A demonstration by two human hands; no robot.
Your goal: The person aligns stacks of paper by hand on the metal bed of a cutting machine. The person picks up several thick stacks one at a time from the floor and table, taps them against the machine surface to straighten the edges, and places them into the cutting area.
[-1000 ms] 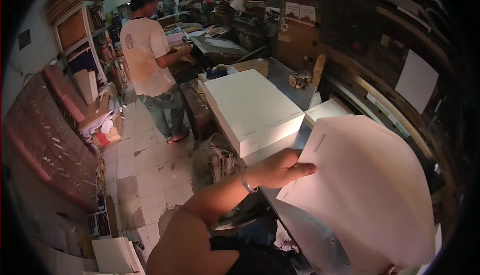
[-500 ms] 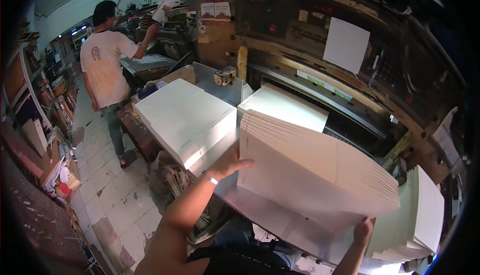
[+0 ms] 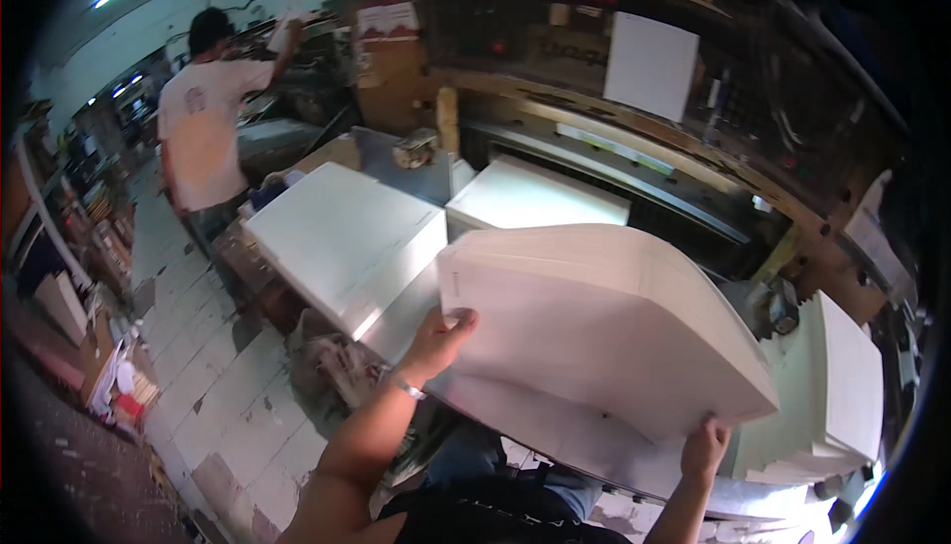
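Observation:
A thick stack of large white paper sheets [image 3: 575, 316] stands on edge before me, its top edges bowed. My left hand [image 3: 436, 344] grips its left edge, thumb over the near face. At the lower right corner my right hand [image 3: 704, 448] is closed on the same stack, its far fingers hidden behind the paper. Beneath is the metal worktable [image 3: 515, 410]. Just beyond the held stack, another paper pile [image 3: 545, 195] lies flat in the opening of a large cutting machine [image 3: 634, 153].
A tall squared paper pile [image 3: 347, 232] stands at the left of the table. On the right is a fanned pile [image 3: 847, 376]. A co-worker [image 3: 208, 118] stands at far left, one arm raised. Shelves with stacked material [image 3: 104, 247] line the left aisle.
The held stack's fanned top edges have drawn more even, and it bends more sharply near its right side. The co-worker's hand has risen. My view has shifted slightly.

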